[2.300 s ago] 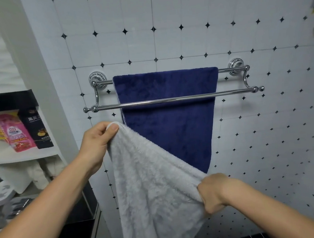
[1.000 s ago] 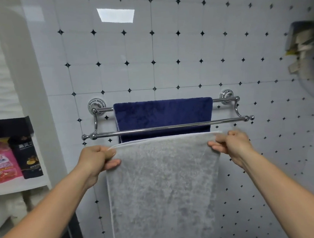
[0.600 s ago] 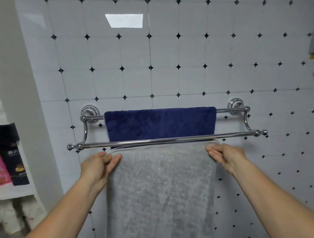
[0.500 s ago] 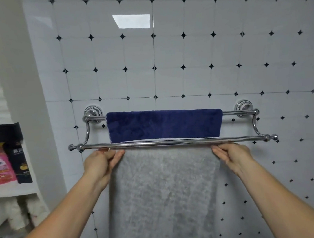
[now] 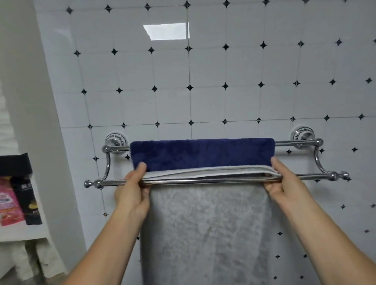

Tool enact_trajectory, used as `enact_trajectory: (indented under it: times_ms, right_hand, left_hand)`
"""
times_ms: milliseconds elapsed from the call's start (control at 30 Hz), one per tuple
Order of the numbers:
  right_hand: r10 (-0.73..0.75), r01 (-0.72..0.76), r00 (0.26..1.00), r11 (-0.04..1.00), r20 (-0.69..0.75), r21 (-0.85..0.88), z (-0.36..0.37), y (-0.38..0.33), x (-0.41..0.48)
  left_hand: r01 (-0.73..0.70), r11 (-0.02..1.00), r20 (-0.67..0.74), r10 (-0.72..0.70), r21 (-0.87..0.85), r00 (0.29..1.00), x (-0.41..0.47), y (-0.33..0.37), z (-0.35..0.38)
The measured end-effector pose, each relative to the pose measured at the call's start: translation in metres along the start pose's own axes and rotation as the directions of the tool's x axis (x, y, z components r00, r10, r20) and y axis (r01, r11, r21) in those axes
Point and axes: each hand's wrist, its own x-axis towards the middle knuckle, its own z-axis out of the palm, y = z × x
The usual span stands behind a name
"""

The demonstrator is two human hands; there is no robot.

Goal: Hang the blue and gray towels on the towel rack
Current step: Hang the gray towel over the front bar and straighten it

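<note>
Currently: gray towel [image 5: 207, 230] mid-hang, blue towel [image 5: 202, 153] done.

Handling, judged: the gray towel is soft, limp and light. It has no stiffness of its own and holds a straight top edge only while both corners are kept apart under light tension. The plush pile should grip skin well but may slide on polished chrome, so uneven lengths on either side of the bar could let it creep off. Best hold is where it is now, the two upper corners, thumb on one face and fingers on the other.

Hands: well apart, one at each end of the top edge. The left hand [image 5: 132, 194] pinches the left corner with its thumb showing above the hem. The right hand [image 5: 280, 180] pinches the right corner, fingers curled round the folded edge.

Position: the towel rack [image 5: 107, 164] is a chrome double rail on the tiled wall [image 5: 222, 72]. The blue towel is draped over the rear bar [image 5: 295, 143], centred. The gray towel's hem shows just above the front bar [image 5: 315, 175], in the gap before the blue towel, and its body hangs straight down below. The bar crosses in front of the cloth. Cannot tell whether any weight rests on the bar yet.

Appearance: pale gray, fluffy, faintly mottled nap, with a white bound hem that looks doubled at the top. No creases visible in the hanging part.
</note>
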Motion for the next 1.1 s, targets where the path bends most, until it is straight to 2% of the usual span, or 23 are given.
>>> enact_trajectory:
  times_ms: [100,167,267,367,433,500,567,667,833,933,1100]
  right_hand:
    - [-0.006,0.001,0.999,0.995,-0.046,-0.103,-0.003,0.0,0.006]
    - [-0.025,0.018,0.998,0.991,-0.052,-0.133,-0.008,0.0,0.007]
    - [-0.044,0.012,0.994,0.953,-0.097,-0.303,-0.011,-0.003,0.002]
    - [-0.07,-0.02,0.984,0.87,-0.162,-0.492,-0.015,-0.007,-0.005]
    - [-0.109,-0.064,0.968,0.764,-0.226,-0.642,-0.015,-0.01,-0.011]
    - [-0.084,-0.129,0.965,0.676,-0.25,-0.725,-0.013,-0.012,-0.016]
    - [-0.034,-0.164,0.97,0.641,-0.241,-0.75,-0.011,-0.015,-0.017]
    - [0.059,-0.207,0.972,0.667,-0.227,-0.716,-0.009,-0.022,-0.016]
    - [0.122,-0.24,0.969,0.675,-0.215,-0.698,-0.008,-0.026,-0.016]
    - [0.075,-0.191,0.979,0.667,-0.19,-0.721,-0.007,-0.025,-0.022]
    - [-0.092,-0.03,0.99,0.59,-0.103,-0.807,-0.011,-0.018,-0.032]
  left_hand:
    - [-0.041,0.993,-0.104,0.053,0.114,0.993,-0.001,-0.004,0.004]
    - [-0.067,0.985,-0.111,0.085,0.159,0.99,-0.003,-0.004,0.0]
    - [-0.094,0.976,-0.082,0.112,0.197,0.99,-0.004,-0.004,-0.007]
    - [-0.116,0.962,-0.091,0.143,0.248,0.986,-0.005,-0.005,-0.012]
    - [-0.135,0.934,-0.127,0.186,0.332,0.974,-0.005,-0.006,-0.014]
    - [-0.142,0.895,-0.147,0.223,0.423,0.964,-0.005,-0.007,-0.016]
    - [-0.119,0.842,-0.18,0.247,0.526,0.952,-0.005,-0.006,-0.02]
    - [-0.036,0.764,-0.219,0.23,0.644,0.948,-0.009,-0.002,-0.022]
    - [0.006,0.719,-0.123,0.111,0.695,0.986,-0.01,0.01,-0.014]
    - [-0.005,0.701,-0.095,0.103,0.713,0.99,-0.01,0.01,-0.014]
    - [-0.087,0.702,-0.058,0.18,0.707,0.982,-0.015,0.007,-0.015]
